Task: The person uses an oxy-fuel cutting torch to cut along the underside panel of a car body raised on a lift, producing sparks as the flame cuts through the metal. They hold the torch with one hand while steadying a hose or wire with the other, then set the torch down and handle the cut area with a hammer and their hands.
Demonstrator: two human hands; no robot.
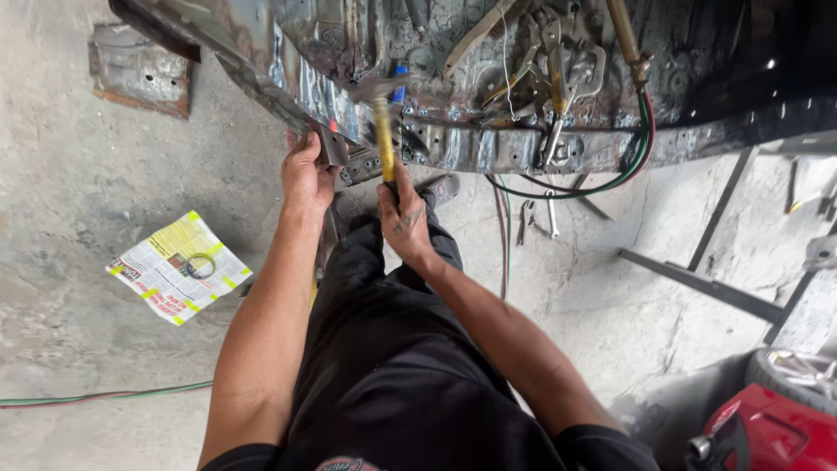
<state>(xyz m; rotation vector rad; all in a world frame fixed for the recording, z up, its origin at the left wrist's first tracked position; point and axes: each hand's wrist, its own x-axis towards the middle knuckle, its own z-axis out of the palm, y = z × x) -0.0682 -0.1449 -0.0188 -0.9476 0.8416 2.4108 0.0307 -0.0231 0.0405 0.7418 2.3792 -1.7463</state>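
Concrete floor, right hand [403, 218] gripping yellow-handled hammer [384, 131] — left hand [307, 174] beside it, clutching metal bracket [332, 146]

At nine o'clock I see a folded newspaper [179, 267] on the concrete floor [78, 192], locking pliers [567, 74] at one o'clock, and a red machine [772, 432] at five o'clock.

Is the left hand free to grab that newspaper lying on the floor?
Probably not as things stand. The left hand is pressed against a small metal bracket on the car body panel, while the newspaper lies on the floor well below it, though nothing blocks the way down.
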